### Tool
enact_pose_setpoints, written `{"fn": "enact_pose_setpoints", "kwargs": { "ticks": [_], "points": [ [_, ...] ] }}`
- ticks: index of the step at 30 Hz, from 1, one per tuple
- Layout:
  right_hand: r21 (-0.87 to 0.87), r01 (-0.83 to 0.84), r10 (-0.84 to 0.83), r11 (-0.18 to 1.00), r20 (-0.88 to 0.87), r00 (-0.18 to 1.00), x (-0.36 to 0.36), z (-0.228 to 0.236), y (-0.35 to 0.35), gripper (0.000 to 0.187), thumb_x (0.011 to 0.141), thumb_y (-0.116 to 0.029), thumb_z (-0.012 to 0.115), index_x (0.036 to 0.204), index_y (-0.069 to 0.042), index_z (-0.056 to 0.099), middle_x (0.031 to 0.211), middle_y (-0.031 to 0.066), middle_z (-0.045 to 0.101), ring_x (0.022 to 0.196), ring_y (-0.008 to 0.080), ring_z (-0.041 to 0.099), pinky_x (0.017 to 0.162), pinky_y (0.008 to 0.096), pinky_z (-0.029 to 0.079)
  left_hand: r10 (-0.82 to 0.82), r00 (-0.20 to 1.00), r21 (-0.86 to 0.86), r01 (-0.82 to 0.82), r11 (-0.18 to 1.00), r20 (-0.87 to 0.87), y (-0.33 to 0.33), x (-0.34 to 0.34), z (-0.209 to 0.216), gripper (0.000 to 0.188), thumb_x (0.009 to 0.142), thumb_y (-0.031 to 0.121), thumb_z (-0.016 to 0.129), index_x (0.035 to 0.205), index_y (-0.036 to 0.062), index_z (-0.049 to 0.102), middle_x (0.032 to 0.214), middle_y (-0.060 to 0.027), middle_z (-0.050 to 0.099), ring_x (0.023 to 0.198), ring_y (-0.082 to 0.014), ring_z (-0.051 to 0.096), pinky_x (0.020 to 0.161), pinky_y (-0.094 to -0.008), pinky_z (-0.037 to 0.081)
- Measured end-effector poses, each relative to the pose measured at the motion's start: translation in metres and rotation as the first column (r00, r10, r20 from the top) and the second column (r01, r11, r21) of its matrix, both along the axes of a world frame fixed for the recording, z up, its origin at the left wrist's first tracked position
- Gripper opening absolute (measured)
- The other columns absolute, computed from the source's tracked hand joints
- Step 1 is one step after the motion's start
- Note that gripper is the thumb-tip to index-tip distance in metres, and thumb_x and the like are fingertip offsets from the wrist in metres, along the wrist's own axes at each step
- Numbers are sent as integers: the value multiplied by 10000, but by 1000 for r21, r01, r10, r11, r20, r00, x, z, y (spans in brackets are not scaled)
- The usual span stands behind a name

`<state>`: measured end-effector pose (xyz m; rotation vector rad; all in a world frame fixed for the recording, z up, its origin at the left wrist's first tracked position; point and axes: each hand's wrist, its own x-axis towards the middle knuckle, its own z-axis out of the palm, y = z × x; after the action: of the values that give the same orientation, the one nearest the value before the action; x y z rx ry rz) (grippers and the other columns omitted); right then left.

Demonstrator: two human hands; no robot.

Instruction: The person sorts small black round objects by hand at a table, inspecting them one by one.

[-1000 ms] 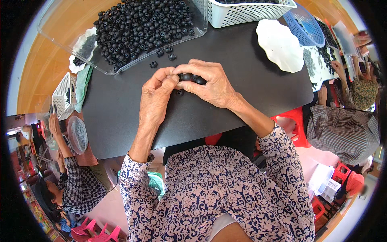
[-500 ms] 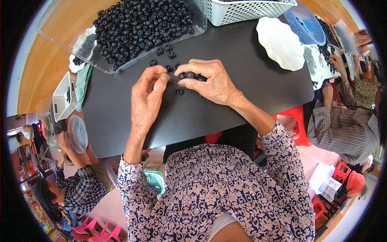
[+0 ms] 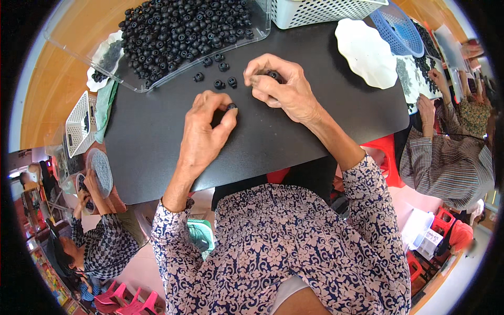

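My left hand (image 3: 203, 130) is closed low over the black table (image 3: 152, 157). Its thumb and forefinger pinch a small round black piece (image 3: 231, 106). To the right and a little farther away, my right hand (image 3: 290, 89) is curled shut; small round black pieces (image 3: 274, 76) show inside its fingers, partly hidden. Several more loose black pieces (image 3: 219, 84) lie on the table beyond my left hand. Behind them stands a clear plastic tub (image 3: 210, 59) heaped with many of the same pieces, some showing a hollow or rimmed end.
A white scalloped plate (image 3: 367, 55) lies at the right. A white perforated basket (image 3: 320, 16) and a blue basket (image 3: 399, 29) stand at the back. Co-workers sit on both sides; at the left are another white basket (image 3: 79, 126) and a green cloth (image 3: 106, 113).
My right hand has moved away and curled in over its black pieces. My left hand has come nearer and rightward, now pinching a piece; the loose piece lying nearest me no longer shows there.
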<state>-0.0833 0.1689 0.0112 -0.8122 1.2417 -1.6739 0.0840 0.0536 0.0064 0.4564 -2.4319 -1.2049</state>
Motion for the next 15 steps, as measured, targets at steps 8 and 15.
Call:
{"fn": "enact_pose_setpoints", "kwargs": {
  "ticks": [8, 15],
  "points": [
    [-111, -10, -56, 994, -577, 815, 11, -6, -5, 276, 771, -53, 742, 1036, -20, 671, 777, 10, 602, 700, 91, 570, 621, 234, 466, 140, 961, 916, 176, 362, -240, 3, -7, -5, 205, 946, 171, 582, 1014, -11, 645, 953, -44, 642, 877, -114, 579, 841, -275, 459],
    [-163, 59, -166, 985, -783, 599, 16, -8, -7, 295, 740, -45, 753, 1021, -8, 670, 794, 59, 614, 697, 151, 605, 631, 282, 494, 146, 962, 901, 157, 404, -233, 5, -16, -4, 229, 951, 186, 579, 997, -31, 637, 927, -52, 641, 864, -115, 578, 819, -278, 469]
  ]
}}
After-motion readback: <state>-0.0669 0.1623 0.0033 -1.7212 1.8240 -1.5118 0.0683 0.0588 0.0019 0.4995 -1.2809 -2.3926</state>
